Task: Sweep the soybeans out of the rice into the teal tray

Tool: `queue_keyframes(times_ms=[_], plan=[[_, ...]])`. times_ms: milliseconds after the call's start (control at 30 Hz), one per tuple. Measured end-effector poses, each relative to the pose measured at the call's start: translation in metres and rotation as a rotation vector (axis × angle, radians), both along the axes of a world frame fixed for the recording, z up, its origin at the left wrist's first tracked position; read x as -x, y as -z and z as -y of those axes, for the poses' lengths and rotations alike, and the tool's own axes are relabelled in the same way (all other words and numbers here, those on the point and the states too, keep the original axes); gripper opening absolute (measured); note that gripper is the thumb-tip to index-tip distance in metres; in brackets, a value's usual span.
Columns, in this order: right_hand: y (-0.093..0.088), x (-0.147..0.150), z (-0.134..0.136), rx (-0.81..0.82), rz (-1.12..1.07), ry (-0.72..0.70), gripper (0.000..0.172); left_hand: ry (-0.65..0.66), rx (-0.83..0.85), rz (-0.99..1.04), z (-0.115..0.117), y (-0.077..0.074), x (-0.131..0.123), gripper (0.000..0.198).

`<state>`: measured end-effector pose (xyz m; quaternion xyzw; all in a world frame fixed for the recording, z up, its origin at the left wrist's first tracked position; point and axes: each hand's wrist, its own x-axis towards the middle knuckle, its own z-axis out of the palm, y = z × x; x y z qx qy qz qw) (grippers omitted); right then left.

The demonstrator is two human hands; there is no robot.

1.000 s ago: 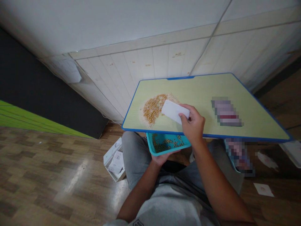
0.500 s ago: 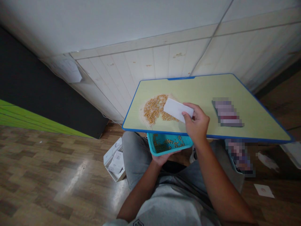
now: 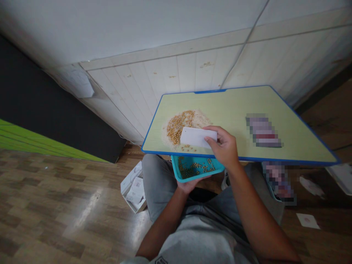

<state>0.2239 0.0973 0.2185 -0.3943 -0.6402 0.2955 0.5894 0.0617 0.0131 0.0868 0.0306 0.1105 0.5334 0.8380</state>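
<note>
My right hand (image 3: 224, 145) is closed on a flat white card (image 3: 196, 137), thumb on top. The card is tilted over the table (image 3: 233, 106) close to its front edge, at the lower right of a heap of yellow soybeans (image 3: 174, 128). Pale grains like rice (image 3: 202, 118) are spread around and among the beans. A few loose beans lie between the card and the edge. Below that edge, my left hand (image 3: 189, 185) grips a turquoise plastic tray (image 3: 203, 176) from underneath. Soybeans lie scattered in the tray, thickest at its left side; my left fingers are mostly hidden beneath it.
A blurred-out flat item (image 3: 264, 131) lies on the table's right half. On the floor, an open white box (image 3: 134, 194) with papers stands left of my leg. A blurred container (image 3: 279, 183) and a white card-like sheet (image 3: 308, 220) are at the right. A wall borders the table's back.
My right hand and the card have moved left and towards the front edge. Beans right of the heap have shifted frontward, exposing more pale grains. The tray stays in place.
</note>
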Motion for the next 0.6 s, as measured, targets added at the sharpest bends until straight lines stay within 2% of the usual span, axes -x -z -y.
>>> queue_keyframes(times_ms=[333, 600], plan=[[-0.0002, 0.0013, 0.0038, 0.019, 0.001, -0.135, 0.024, -0.032, 0.054, 0.009, 0.0005, -0.0036, -0.0008, 0.091], [-0.0008, 0.0001, 0.0064, 0.017, 0.003, -0.174, 0.023, -0.039, 0.039, -0.01, 0.0008, 0.0002, 0.0001, 0.089]])
